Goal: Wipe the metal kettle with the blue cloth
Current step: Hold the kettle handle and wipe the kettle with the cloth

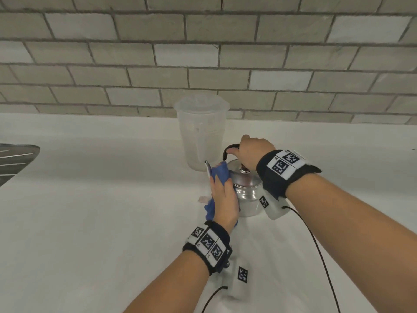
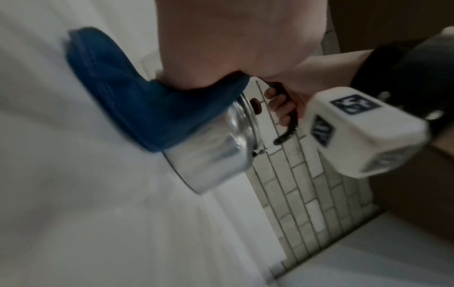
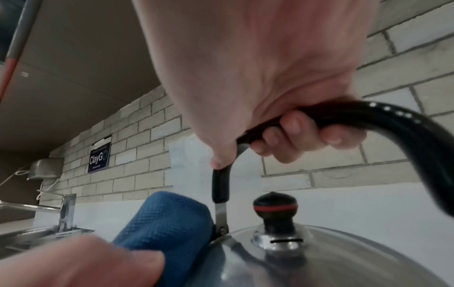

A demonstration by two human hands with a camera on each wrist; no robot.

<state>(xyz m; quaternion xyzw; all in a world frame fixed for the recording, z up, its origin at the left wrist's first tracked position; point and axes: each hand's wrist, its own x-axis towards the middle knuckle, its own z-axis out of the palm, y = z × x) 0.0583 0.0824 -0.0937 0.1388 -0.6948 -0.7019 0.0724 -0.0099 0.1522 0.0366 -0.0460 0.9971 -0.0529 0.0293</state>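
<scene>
Nearest, the left hand [image 1: 224, 201] presses the blue cloth [image 1: 215, 177] flat against the left side of the kettle [image 1: 247, 195]; the fingers lie along the cloth, and part of it hangs down toward the counter [image 1: 90, 222]. The kettle stands upright on the white counter, toward its back edge and about midway along it, shiny, with a black knob [image 3: 275, 205] on its lid. Above it the right hand [image 1: 253, 151] is wrapped around the black handle [image 3: 383, 114], fingers curled under it. Just behind the kettle stands a clear plastic jug [image 1: 202, 132] with its lid on, close to the tiled wall [image 1: 203, 53]. A metal sink [image 1: 15, 159] shows at the counter's far left edge.
</scene>
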